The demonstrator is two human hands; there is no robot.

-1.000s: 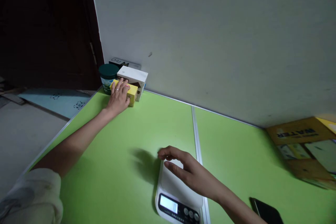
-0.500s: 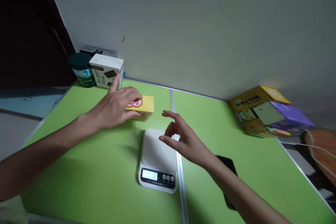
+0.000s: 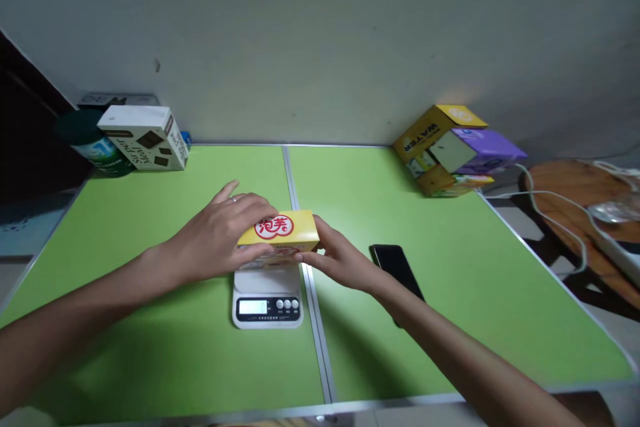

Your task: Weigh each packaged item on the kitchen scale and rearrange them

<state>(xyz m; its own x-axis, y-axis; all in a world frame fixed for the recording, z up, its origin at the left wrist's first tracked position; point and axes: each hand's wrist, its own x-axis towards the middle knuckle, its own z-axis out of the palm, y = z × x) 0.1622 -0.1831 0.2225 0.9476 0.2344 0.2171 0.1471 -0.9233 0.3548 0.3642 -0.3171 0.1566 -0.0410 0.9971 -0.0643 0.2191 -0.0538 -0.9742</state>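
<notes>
Both my hands grip a yellow box (image 3: 300,221) with a red-and-white label. My left hand (image 3: 227,230) is closed on its left end, thumb at the front and fingers over the top. At the right end, my right hand (image 3: 340,255) pinches it between thumb and fingers. The box is over the far part of a white kitchen scale (image 3: 267,285), whose lit display seems to read 0. Whether the box touches the scale's plate cannot be made out. A black phone (image 3: 397,269) lies right of the scale, partly hidden by my right forearm.
At the back left of the green table (image 3: 350,193) stand a white box (image 3: 147,137), a dark green canister (image 3: 97,143) and a dark box (image 3: 120,99). Back right, a yellow carton (image 3: 425,140) holds a purple box (image 3: 487,150). White cables (image 3: 550,213) hang beyond the right edge.
My left hand has brought the yellow box rightward and nearer, over the scale. My right hand has closed on the box's right end. The camera view has shifted and levelled.
</notes>
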